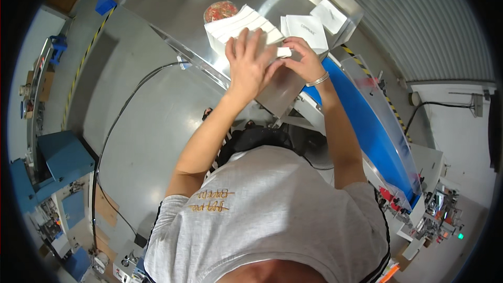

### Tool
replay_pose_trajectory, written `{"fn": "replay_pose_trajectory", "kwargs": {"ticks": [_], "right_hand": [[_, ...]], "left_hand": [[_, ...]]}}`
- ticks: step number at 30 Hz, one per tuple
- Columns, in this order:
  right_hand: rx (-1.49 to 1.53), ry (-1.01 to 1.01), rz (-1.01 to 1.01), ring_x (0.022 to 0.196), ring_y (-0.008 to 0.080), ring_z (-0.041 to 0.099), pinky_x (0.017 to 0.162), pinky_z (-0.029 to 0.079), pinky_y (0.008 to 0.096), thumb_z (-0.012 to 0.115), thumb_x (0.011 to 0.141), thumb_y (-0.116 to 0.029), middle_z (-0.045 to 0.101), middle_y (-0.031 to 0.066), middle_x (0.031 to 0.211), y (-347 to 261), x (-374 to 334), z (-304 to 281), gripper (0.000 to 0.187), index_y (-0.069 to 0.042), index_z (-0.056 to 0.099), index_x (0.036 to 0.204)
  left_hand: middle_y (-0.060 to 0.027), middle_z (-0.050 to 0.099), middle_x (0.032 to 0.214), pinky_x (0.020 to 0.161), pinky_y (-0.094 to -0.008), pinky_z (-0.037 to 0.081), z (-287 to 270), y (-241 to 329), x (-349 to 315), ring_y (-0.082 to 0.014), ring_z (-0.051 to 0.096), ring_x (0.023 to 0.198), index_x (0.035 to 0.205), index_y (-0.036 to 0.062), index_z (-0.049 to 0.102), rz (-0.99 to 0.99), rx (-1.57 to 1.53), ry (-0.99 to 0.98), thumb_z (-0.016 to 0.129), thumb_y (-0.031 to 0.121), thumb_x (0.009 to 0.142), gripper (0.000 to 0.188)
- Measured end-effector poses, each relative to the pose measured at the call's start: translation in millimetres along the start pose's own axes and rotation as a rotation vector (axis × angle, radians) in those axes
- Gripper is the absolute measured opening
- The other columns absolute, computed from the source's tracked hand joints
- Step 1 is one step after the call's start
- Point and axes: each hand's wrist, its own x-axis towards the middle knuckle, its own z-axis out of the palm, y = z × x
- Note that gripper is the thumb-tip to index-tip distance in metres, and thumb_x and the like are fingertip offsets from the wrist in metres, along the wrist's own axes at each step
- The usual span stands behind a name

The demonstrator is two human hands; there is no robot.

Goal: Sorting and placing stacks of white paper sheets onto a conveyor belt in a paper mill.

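On the metal table [178, 0] lies a row of white folded papers or flat packets [245, 21], overlapping one another. My left hand [246, 65] is at the near edge of this row, its fingers spread and its fingertips against the papers. To its right, my right hand [306, 63] has thumb and fingers closed on a small white folded piece [284, 52]; its exact kind is too small to tell. The thumbs of both hands are near each other just below that piece. My right wrist wears a metal bangle.
Behind the row stands a round container with red and green contents [220, 10]. White printed cards or boxes [306, 30] stand to the right, by the table's corner. A blue conveyor belt [361, 126] runs down the right side. A black cable [131, 94] crosses the floor on the left.
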Motion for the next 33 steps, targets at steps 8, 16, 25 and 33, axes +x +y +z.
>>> {"fn": "replay_pose_trajectory", "kwargs": {"ticks": [8, 16, 25, 33], "right_hand": [[0.333, 0.408, 0.742, 0.084, 0.0105, 0.056, 0.075, 0.046, 0.0255, 0.058, 0.092, -0.028, 0.062, 0.0056, 0.093, 5.6, -82.3, -16.8, 0.032, 0.001, 0.055, 0.105], [-0.708, 0.704, 1.125, 0.086, 0.0335, 0.058, 0.079, 0.047, 0.0393, 0.062, 0.084, -0.034, 0.061, 0.0188, 0.091, 33.4, -236.0, -77.9, 0.04, 0.002, 0.057, 0.101], [0.101, 0.237, 0.557, 0.107, 0.0211, 0.058, 0.085, 0.048, 0.0302, 0.069, 0.08, -0.012, 0.055, 0.0128, 0.126, -43.6, -43.5, -8.5, 0.056, -0.009, 0.046, 0.132], [0.109, 0.106, 0.379, 0.114, 0.0166, 0.054, 0.09, 0.046, 0.0312, 0.07, 0.079, -0.012, 0.057, 0.006, 0.125, -26.2, 41.1, 16.5, 0.054, -0.012, 0.051, 0.129]], "left_hand": [[-0.0161, 0.052, 0.123, 0.099, -0.0492, 0.03, -7.8, -45.1, 25.3, -0.0367, 0.042, 0.12, 0.095, 0.0108, 0.07, 0.093, 0.045, -0.086, 0.064, 0.005, 0.069, 0.027], [-0.0148, 0.05, 0.127, 0.098, -0.0479, 0.033, -21.4, -59.3, 33.1, -0.0373, 0.038, 0.125, 0.102, 0.0137, 0.069, 0.195, -0.013, -0.257, 0.061, 0.005, 0.075, 0.03], [-0.0151, 0.047, 0.131, 0.101, -0.0501, 0.031, -34.9, -76.6, 47.5, -0.0368, 0.037, 0.126, 0.114, 0.0162, 0.065, 0.213, -0.128, -0.43, 0.06, 0.008, 0.082, 0.033], [-0.0166, 0.058, 0.114, 0.09, -0.0353, 0.046, -66.3, -112.0, 71.3, -0.0289, 0.059, 0.102, 0.11, 0.0071, 0.064, -0.348, -0.589, -0.262, 0.048, 0.006, 0.089, 0.027]]}}
